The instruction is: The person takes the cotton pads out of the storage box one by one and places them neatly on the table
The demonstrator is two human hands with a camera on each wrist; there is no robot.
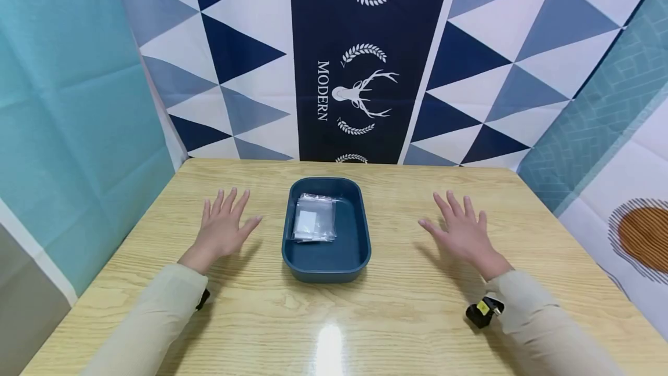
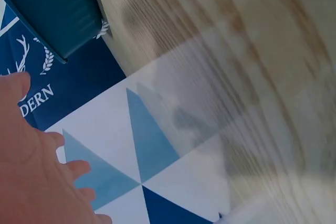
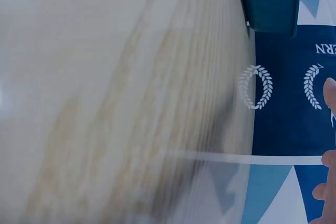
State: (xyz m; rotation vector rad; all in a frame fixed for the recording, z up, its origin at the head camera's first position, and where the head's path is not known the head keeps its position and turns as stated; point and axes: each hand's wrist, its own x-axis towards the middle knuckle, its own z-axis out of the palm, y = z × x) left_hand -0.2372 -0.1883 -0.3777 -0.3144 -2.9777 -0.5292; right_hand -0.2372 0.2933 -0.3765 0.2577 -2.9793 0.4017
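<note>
Two hands are in view and neither holds anything: your left hand [image 1: 224, 231] is at the left of the head view and your right hand [image 1: 461, 234] at the right, each with fingers straight and spread over the wooden table [image 1: 402, 329]. Between them, near the middle of the frame, a dark blue tray [image 1: 326, 277] stands upright, apart from both hands. Toward its upper left lie clear plastic bags [image 1: 325, 222], loosely stacked, with a white patch [image 1: 306, 221] showing. Glare on the film blurs the layers, so the number of bags cannot be certified.

Handling, as judged: the bags should be very light, limp and slippery, inclined to slide over one another or cling together. Pinch them at the right-hand edge, which faces bare tray floor and leaves room for your fingertips; the left edge is cramped by the wall. Breakage is unlikely, though a hard pinch may crease the film. The tray reads as moulded plastic, stiff and fairly light. Hold it by its two long sides, those nearest your hands, and keep it level, since the stack appears unsecured.
</note>
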